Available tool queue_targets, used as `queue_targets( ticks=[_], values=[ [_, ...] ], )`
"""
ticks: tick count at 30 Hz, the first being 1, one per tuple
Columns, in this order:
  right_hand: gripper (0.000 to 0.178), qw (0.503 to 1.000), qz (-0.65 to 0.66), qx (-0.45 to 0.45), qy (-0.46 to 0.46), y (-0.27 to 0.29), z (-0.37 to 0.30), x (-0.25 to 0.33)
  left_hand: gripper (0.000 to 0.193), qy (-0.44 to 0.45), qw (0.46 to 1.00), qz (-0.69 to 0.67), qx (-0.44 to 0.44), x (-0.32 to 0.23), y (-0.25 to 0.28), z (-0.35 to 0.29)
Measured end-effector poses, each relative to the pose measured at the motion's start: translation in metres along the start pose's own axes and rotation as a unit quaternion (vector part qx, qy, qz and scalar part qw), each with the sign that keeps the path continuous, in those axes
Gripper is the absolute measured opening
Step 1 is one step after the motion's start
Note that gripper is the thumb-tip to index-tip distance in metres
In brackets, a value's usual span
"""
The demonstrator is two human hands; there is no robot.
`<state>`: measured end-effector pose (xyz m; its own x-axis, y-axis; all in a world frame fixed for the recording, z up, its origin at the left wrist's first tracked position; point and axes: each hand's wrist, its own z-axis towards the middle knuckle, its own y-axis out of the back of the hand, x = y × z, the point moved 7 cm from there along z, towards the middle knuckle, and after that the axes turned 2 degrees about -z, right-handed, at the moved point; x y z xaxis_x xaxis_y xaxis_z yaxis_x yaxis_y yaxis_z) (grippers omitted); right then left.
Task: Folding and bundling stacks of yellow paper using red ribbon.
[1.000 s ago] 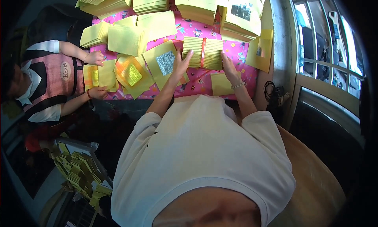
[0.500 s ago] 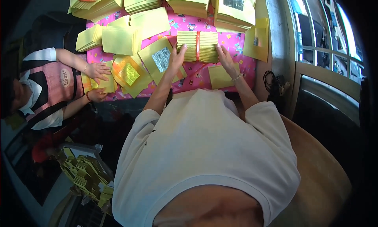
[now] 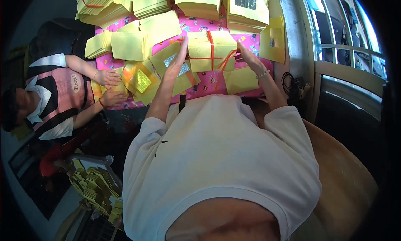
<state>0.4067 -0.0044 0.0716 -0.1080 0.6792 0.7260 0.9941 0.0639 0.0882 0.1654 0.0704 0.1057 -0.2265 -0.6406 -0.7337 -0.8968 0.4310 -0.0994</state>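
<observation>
A thick bundle of yellow paper [image 3: 198,52] rests on the pink table cover in front of me. Red string crosses over it, with a knot and loose ends at its right front. Along the bundle's left side is my left hand [image 3: 180,55], fingers straight and flat, palm facing the paper. At the right side my right hand [image 3: 249,57] is held with fingers stretched out, near the bundle's right corner. I cannot tell whether either palm is touching the paper. Beside my left forearm lies a yellow sheet with a silver square [image 3: 171,62].
Stacks of yellow paper [image 3: 150,5] line the far side of the pink table cover [image 3: 211,80]. To the left, a co-worker's hands [image 3: 109,78] lie on yellow sheets, by a sheet with a gold square [image 3: 140,81]. Black cables [image 3: 288,82] hang at the right, near a barred window.
The bundle has been turned, so its flat face with crossed string shows instead of its layered edges. My hands have gone from gripping its sides to lying flat beside it.
</observation>
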Motion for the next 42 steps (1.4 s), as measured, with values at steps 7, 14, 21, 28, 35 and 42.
queue_targets(
  ticks=[7, 14, 21, 28, 35, 42],
  values=[
    [0.093, 0.998, 0.0, 0.02, -0.056, -0.011, 0.021, -0.007, 0.095, -0.057, 0.994, 0.081, -0.037, 0.021, 0.007, 0.035],
    [0.089, 0.981, -0.187, 0.005, 0.051, -0.003, 0.042, 0.007, 0.081, -0.02, 0.987, 0.081, -0.137, 0.039, 0.012, 0.048],
    [0.066, 0.991, 0.099, 0.072, -0.048, -0.017, 0.037, -0.038, 0.056, -0.116, 0.986, -0.115, 0.032, 0.045, -0.01, 0.042],
    [0.061, 0.991, 0.13, 0.022, 0.016, -0.039, 0.01, -0.027, 0.07, -0.168, 0.972, -0.165, 0.014, 0.03, -0.006, 0.018],
    [0.055, 0.962, 0.181, 0.027, 0.201, -0.041, -0.047, 0.109, 0.087, -0.225, 0.951, -0.21, -0.025, -0.025, 0.017, -0.024],
    [0.063, 0.975, 0.056, 0.092, 0.192, -0.049, -0.043, 0.244, 0.082, -0.267, 0.895, -0.358, 0.014, -0.066, 0.055, -0.014]
  ],
)
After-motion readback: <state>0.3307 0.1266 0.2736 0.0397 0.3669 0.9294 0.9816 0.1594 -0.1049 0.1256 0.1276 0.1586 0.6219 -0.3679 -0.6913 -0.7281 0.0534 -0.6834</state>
